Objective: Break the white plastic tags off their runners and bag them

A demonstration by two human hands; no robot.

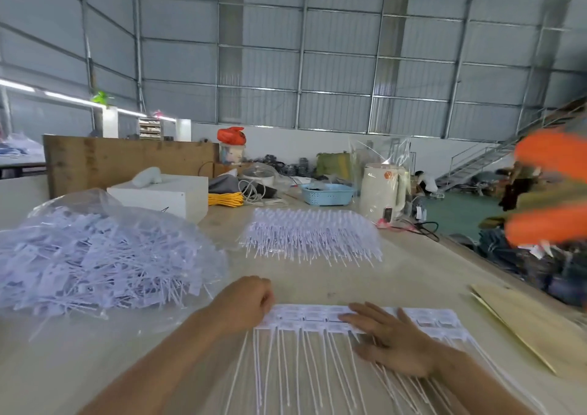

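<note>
- Head view, nearest the camera: a flat strip of white plastic tags [365, 317] lies on the worktable [413, 275], label heads in two rows across the far edge, thin tails running back toward the person.
- Left hand [246, 303]: at the left end of the strip, fingers curled down onto the end tags. Whether they pinch a tag or only press on it cannot be told from this angle.
- Right hand [389, 335]: laid flat on the strip right of centre, fingers straight and pointing left, palm down on heads and tails together.
- Right end of the strip: uncovered, extending past the right hand toward a slanted brown cardboard sheet [533, 325] at the table's right edge.
- Clear plastic bag [95, 249]: on the table to the left, well apart from the strip, mouth facing the person, filled with a loose heap of separated white tags.
- Stack of unbroken tag strips [311, 236]: beyond the hands at the table's centre, tails fanning toward the camera.
- Far end of the table: white box [158, 195], coil of yellow cord [225, 199], light blue basket [327, 194], cream electric kettle [382, 189].
- Right frame edge: blurred orange shapes [549, 192]; identity cannot be determined.
- Background: a grey panelled hall wall and a metal staircase [476, 160].
</note>
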